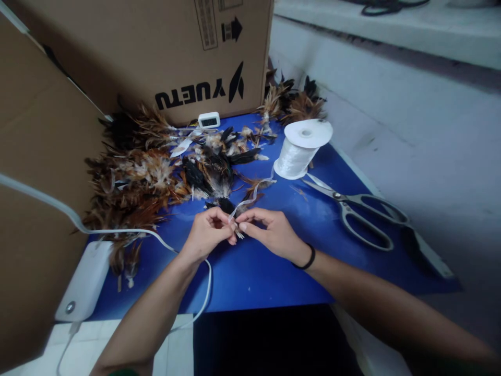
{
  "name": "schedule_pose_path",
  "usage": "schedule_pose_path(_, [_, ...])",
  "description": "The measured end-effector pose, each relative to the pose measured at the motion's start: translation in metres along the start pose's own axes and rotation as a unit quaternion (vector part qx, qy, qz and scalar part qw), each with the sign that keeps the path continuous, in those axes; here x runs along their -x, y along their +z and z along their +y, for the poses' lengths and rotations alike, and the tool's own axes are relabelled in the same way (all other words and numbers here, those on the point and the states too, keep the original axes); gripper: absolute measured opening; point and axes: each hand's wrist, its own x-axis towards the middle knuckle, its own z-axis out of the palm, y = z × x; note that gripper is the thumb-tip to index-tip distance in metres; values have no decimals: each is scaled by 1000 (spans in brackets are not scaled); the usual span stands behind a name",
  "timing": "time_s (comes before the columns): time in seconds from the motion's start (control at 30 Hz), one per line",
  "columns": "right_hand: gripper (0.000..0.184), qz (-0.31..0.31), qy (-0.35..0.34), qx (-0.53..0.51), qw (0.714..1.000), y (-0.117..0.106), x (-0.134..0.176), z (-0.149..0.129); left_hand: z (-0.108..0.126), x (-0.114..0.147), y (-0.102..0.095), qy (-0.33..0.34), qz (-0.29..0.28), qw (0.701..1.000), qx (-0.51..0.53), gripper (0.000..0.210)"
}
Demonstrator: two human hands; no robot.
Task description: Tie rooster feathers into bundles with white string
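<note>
left grip (pixel 209 232) and right grip (pixel 277 233), fingertip-tight on sheer curling ribbon (pixel 256 191), slender quills (pixel 239 234)

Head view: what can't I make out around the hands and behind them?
Ribbon end: head view, hidden among the fingertips of the left hand and right hand.
Feather stems: head view, partly covered by the fingers; count unclear.
Small white display: head view, any reading too small and dark.
Cardboard box: head view, small print blurred; upper part cut off by the picture's top edge.
</note>
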Motion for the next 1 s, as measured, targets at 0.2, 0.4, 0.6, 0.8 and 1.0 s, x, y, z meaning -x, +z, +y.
schedule_pose_path(0.2, [12, -4, 23, -19, 1000, 0, -3, 4, 1, 0, 2, 1, -7, 1000, -10, 25])
schedule_pose_path(0.4, [10, 4, 24, -25, 999, 3, -1, 6, -1, 1, 3, 33, -3, 998, -46, 24])
schedule_pose_path(0.6, [16, 5, 83, -143, 986, 5, -4, 7, -6, 4, 2, 102, 14, 989, -110, 20])
schedule_pose_path(0.8, [21, 21, 106, -183, 977, 4, -3, 5, -9, 8, 1, 194, 49, 958, -206, 12])
schedule_pose_path(1.0, [22, 25, 103, -201, 974, 5, -3, 3, -10, 11, 4, 263, 67, 933, -238, 8])
